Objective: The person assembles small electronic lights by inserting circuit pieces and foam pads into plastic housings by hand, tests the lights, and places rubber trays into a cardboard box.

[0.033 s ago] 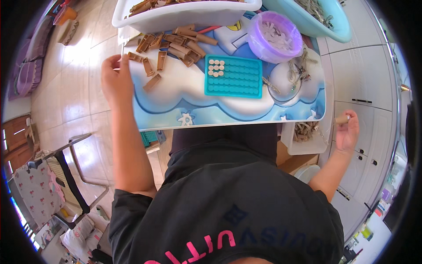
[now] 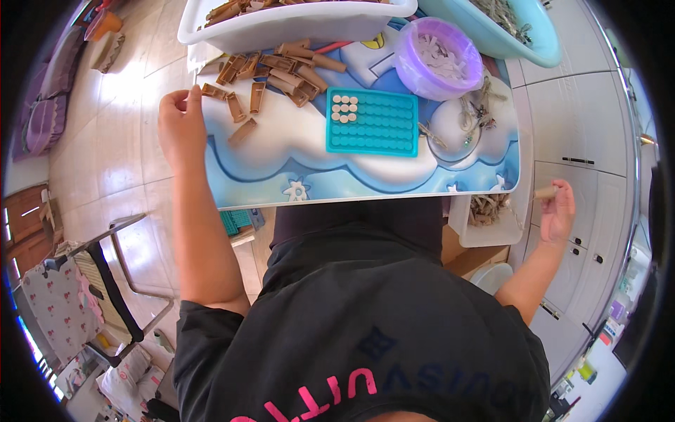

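Observation:
My right hand [image 2: 560, 214] is off the table's right side, its fingers closed on a short brown tube [image 2: 544, 193]. My left hand [image 2: 181, 123] is at the table's left edge with thumb and fingers pinched together; whatever is between them I cannot make out. Just beside it lies a loose heap of brown hollow tube pieces [image 2: 281, 79], some showing an open side. Near the table's middle lies a teal tray [image 2: 380, 119] with rows of round hollows. Several small white discs [image 2: 344, 109] fill hollows in its upper left part.
At the back stands a white tub [image 2: 295, 24] full of brown pieces. Right of it are a purple-rimmed tub [image 2: 406, 70] of white slips and a light blue basin [image 2: 548, 46] of dry strands. A white bin [image 2: 485, 239] sits below the table's right edge, near cabinets [image 2: 590, 126].
My left hand has shifted very slightly left. The tube in my right hand has tilted a little. The things on the table lie as before.

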A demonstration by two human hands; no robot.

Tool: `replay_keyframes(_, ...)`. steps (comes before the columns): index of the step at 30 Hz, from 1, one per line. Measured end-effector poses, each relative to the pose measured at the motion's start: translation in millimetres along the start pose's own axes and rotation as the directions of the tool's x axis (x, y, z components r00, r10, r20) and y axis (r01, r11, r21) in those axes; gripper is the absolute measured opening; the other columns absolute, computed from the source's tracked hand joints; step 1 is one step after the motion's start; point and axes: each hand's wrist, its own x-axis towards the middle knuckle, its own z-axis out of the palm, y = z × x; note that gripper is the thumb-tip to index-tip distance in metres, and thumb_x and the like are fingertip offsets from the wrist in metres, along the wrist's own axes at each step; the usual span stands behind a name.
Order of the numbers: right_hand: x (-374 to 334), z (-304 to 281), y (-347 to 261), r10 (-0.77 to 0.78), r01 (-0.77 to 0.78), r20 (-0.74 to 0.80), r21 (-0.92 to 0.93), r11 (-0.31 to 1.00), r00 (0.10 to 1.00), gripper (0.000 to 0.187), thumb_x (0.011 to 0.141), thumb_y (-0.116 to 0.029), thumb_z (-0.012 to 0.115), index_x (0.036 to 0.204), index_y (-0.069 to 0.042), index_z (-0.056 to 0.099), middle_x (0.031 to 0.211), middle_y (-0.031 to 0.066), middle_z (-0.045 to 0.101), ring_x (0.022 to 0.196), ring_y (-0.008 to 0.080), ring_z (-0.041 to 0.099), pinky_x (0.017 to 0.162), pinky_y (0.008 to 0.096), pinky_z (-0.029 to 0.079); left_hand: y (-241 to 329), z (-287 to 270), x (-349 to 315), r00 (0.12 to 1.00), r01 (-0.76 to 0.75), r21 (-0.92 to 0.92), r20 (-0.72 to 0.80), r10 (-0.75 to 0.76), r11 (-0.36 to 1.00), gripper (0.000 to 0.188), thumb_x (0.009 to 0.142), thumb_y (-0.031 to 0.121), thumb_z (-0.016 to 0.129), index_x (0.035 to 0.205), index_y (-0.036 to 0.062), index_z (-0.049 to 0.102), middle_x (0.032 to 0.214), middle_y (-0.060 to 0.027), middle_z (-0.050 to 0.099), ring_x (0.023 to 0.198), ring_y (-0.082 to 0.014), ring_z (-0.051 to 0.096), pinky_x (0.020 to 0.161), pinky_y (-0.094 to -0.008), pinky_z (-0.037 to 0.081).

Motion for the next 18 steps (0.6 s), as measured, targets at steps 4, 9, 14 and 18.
replay_keyframes(4, 15, -62, 45, 0.156, -0.229, -0.176, -0.558, 0.798, 0.972, 0.026, 0.085, -0.020, 0.066, 0.103, -0.004, 0.059, 0.082, 0.0002, 0.059, 0.069, 0.0079, 0.053, 0.060, 0.0207, 0.042, -6, 16, 20, 0.993, -0.024, 0.122, 0.118, 0.010, 0.992, 0.040, 0.082, 0.039, 0.067, 0.098, 0.0029, 0.063, 0.089, -0.0103, 0.066, 0.077, -0.0255, 0.061, 0.072, -0.0359, 0.048)
replay_keyframes(9, 22, -71, 105, 0.158, -0.280, -0.245, -0.617, 0.735, 0.957, 0.024, 0.084, -0.014, 0.065, 0.104, -0.002, 0.059, 0.084, 0.0024, 0.061, 0.071, 0.0097, 0.057, 0.058, 0.0228, 0.045, 0, 20, 19, 0.973, -0.068, 0.083, 0.226, 0.048, 0.994, 0.035, 0.081, 0.033, 0.068, 0.102, 0.0040, 0.063, 0.083, -0.0082, 0.066, 0.077, -0.0216, 0.063, 0.071, -0.0343, 0.048)
replay_keyframes(14, 14, 28, 68, -0.243, 0.163, -0.067, -0.569, 0.806, 0.968, 0.017, 0.084, -0.007, 0.064, 0.100, -0.002, 0.062, 0.092, 0.0031, 0.060, 0.077, 0.0119, 0.058, 0.063, 0.0244, 0.047, 4, 22, 18, 0.960, -0.071, 0.059, 0.273, 0.053, 0.996, 0.031, 0.084, 0.024, 0.065, 0.106, 0.0032, 0.063, 0.081, -0.0067, 0.066, 0.076, -0.0165, 0.063, 0.068, -0.0308, 0.049)
replay_keyframes(18, -20, 142, 22, -0.349, 0.564, 0.443, -0.616, 0.550, 0.826, 0.016, 0.080, -0.012, 0.068, 0.094, -0.006, 0.064, 0.090, 0.0063, 0.058, 0.074, 0.0182, 0.059, 0.064, 0.0287, 0.048, 0, 10, 2, 0.961, 0.182, -0.379, 0.264, -0.082, 0.907, 0.029, 0.087, 0.016, 0.061, 0.110, 0.0004, 0.059, 0.093, -0.0075, 0.067, 0.080, -0.0137, 0.063, 0.065, -0.0243, 0.049)
